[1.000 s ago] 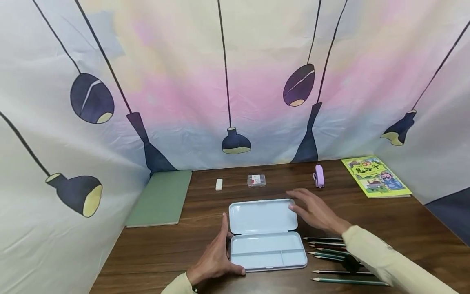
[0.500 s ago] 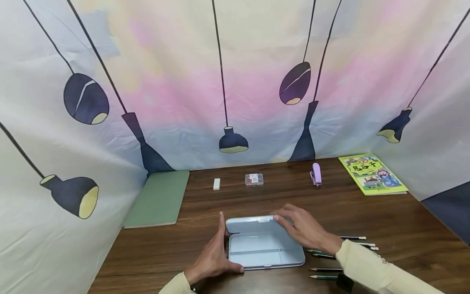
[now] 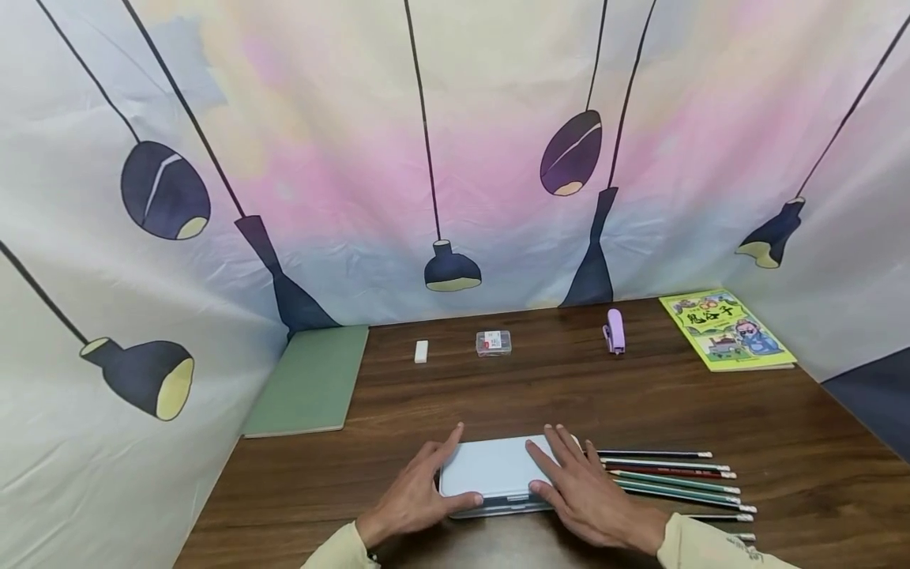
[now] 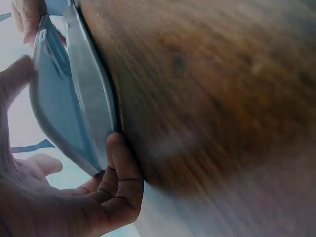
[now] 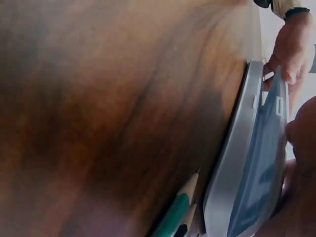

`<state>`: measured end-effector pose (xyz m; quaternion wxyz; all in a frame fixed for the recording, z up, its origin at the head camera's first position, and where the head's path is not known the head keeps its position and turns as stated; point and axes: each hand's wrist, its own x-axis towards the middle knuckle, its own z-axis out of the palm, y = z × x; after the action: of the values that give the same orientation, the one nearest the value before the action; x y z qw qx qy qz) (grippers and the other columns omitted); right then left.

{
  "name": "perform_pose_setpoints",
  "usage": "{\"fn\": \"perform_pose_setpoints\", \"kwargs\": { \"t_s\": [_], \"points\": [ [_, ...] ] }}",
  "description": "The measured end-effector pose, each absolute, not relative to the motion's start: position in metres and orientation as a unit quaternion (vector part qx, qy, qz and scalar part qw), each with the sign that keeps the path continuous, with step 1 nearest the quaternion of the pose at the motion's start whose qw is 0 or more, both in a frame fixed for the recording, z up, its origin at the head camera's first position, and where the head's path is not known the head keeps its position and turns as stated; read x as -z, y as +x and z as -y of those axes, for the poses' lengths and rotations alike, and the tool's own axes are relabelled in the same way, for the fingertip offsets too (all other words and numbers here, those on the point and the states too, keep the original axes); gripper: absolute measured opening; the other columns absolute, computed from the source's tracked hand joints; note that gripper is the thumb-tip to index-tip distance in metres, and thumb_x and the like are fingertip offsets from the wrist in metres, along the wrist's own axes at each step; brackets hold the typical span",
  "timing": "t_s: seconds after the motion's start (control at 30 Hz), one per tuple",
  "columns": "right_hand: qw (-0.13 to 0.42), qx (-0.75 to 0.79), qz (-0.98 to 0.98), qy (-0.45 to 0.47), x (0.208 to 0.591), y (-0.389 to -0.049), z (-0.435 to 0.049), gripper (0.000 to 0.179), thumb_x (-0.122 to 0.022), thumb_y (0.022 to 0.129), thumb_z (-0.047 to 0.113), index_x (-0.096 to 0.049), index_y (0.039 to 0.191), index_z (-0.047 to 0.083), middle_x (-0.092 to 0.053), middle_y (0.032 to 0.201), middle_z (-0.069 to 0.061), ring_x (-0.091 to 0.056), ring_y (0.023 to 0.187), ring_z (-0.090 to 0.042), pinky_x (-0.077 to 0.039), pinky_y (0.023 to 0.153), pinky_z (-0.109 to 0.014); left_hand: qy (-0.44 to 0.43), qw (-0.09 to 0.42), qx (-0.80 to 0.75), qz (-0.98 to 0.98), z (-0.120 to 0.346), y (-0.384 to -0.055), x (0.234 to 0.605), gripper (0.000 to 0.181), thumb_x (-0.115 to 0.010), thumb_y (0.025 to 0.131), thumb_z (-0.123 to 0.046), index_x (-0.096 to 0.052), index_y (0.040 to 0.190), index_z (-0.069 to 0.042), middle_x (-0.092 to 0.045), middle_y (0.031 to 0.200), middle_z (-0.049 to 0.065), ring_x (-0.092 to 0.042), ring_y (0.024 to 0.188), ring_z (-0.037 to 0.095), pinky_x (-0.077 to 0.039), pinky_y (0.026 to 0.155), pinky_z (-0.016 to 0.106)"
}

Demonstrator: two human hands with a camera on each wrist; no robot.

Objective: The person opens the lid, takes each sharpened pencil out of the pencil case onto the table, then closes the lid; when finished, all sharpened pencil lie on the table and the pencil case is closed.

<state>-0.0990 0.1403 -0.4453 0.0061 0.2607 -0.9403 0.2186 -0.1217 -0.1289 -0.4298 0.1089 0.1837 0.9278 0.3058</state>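
Observation:
A pale blue pencil case [image 3: 490,466] lies at the near middle of the table, its lid lowered but a gap showing at the front edge. My left hand [image 3: 412,490] holds the case's left end. In the left wrist view its thumb [image 4: 17,79] is at the lid's edge and curled fingertips [image 4: 118,158] touch the base. Fingers spread, my right hand [image 3: 593,494] rests on the right part of the lid. From the right wrist view, the gap between lid [image 5: 264,163] and base [image 5: 234,153] is plain.
Several pencils [image 3: 675,482] lie right of the case, tips close to it. Farther back are a white eraser [image 3: 421,352], a small clear box [image 3: 494,342] and a purple stapler [image 3: 614,332]. A green notebook [image 3: 309,379] lies left, a yellow book [image 3: 728,330] far right.
The lid has swung from fully raised down toward the base, with my right hand moving forward-to-near along with it. My left hand stays at the left end, its thumb now over the lid.

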Motion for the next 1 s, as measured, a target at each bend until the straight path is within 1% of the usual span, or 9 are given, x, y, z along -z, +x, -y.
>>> {"fn": "perform_pose_setpoints", "kwargs": {
  "t_s": [0.1,0.27,0.43,0.53,0.67,0.7,0.8,0.9,1.0],
  "points": [
    [0.003,-0.202,0.938,0.281,0.447,-0.094,-0.138,0.056,-0.032,0.097,0.044,-0.033,0.142,0.012,-0.017,0.145,-0.024,-0.011,0.132,-0.040,-0.010,0.098,-0.061,0.190,0.105,-0.302,-0.928,0.131,-0.120,0.431,0.098,-0.065,0.067,-0.065,-0.022,0.146,-0.026,-0.045,0.118,0.009,-0.048,0.101,0.025,-0.041,0.080,0.048],
    [0.002,-0.176,0.939,0.297,0.453,-0.089,-0.133,0.056,-0.033,0.098,0.039,-0.023,0.145,0.012,-0.007,0.147,-0.025,-0.001,0.133,-0.042,-0.003,0.097,-0.062,0.195,0.096,-0.290,-0.932,0.132,-0.118,0.431,0.098,-0.069,0.063,-0.064,-0.036,0.141,-0.015,-0.044,0.118,0.010,-0.048,0.099,0.024,-0.042,0.080,0.046],
    [0.064,-0.141,0.944,0.293,0.465,-0.085,-0.131,0.054,-0.037,0.097,0.038,-0.027,0.145,0.016,-0.014,0.146,-0.023,-0.009,0.133,-0.041,-0.007,0.095,-0.063,0.202,0.075,-0.285,-0.934,0.129,-0.116,0.432,0.095,-0.070,0.061,-0.064,-0.044,0.136,-0.013,-0.044,0.118,0.010,-0.049,0.097,0.024,-0.042,0.079,0.044],
    [0.079,-0.123,0.947,0.286,0.476,-0.078,-0.130,0.054,-0.039,0.095,0.041,-0.031,0.143,0.017,-0.019,0.145,-0.022,-0.015,0.132,-0.039,-0.011,0.093,-0.062,0.209,0.075,-0.292,-0.930,0.127,-0.107,0.436,0.095,-0.071,0.060,-0.064,-0.046,0.135,-0.012,-0.043,0.117,0.008,-0.049,0.094,0.023,-0.044,0.076,0.041],
    [0.064,-0.126,0.952,0.273,0.483,-0.068,-0.132,0.055,-0.038,0.094,0.045,-0.031,0.143,0.019,-0.021,0.145,-0.020,-0.016,0.131,-0.037,-0.009,0.092,-0.061,0.206,0.082,-0.308,-0.925,0.123,-0.097,0.441,0.095,-0.073,0.059,-0.062,-0.046,0.135,-0.011,-0.043,0.115,0.006,-0.049,0.091,0.021,-0.044,0.073,0.038],
    [0.074,-0.124,0.951,0.273,0.484,-0.068,-0.132,0.055,-0.038,0.094,0.045,-0.031,0.143,0.020,-0.021,0.145,-0.019,-0.016,0.131,-0.037,-0.010,0.093,-0.060,0.206,0.080,-0.309,-0.925,0.123,-0.097,0.441,0.095,-0.073,0.060,-0.061,-0.046,0.135,-0.011,-0.043,0.115,0.006,-0.049,0.091,0.020,-0.044,0.073,0.038],
    [0.076,-0.128,0.949,0.277,0.479,-0.072,-0.134,0.054,-0.038,0.095,0.043,-0.029,0.144,0.020,-0.019,0.146,-0.019,-0.015,0.132,-0.038,-0.004,0.097,-0.060,0.209,0.081,-0.292,-0.930,0.121,-0.103,0.438,0.094,-0.073,0.061,-0.061,-0.045,0.135,-0.010,-0.043,0.116,0.009,-0.049,0.091,0.021,-0.044,0.074,0.039],
    [0.080,-0.125,0.946,0.288,0.470,-0.084,-0.135,0.055,-0.040,0.095,0.042,-0.028,0.144,0.020,-0.018,0.146,-0.020,-0.012,0.133,-0.039,0.000,0.098,-0.059,0.214,0.079,-0.270,-0.936,0.118,-0.112,0.432,0.097,-0.070,0.065,-0.061,-0.037,0.140,-0.009,-0.040,0.121,0.018,-0.049,0.098,0.029,-0.043,0.078,0.046],
    [0.075,-0.122,0.948,0.285,0.454,-0.101,-0.136,0.059,-0.040,0.094,0.047,-0.027,0.145,0.021,-0.014,0.147,-0.019,-0.007,0.134,-0.039,0.000,0.099,-0.059,0.192,0.050,-0.223,-0.954,0.115,-0.120,0.420,0.098,-0.059,0.071,-0.067,-0.025,0.145,-0.013,-0.029,0.134,0.026,-0.042,0.112,0.041,-0.033,0.086,0.059]
  ]
}}
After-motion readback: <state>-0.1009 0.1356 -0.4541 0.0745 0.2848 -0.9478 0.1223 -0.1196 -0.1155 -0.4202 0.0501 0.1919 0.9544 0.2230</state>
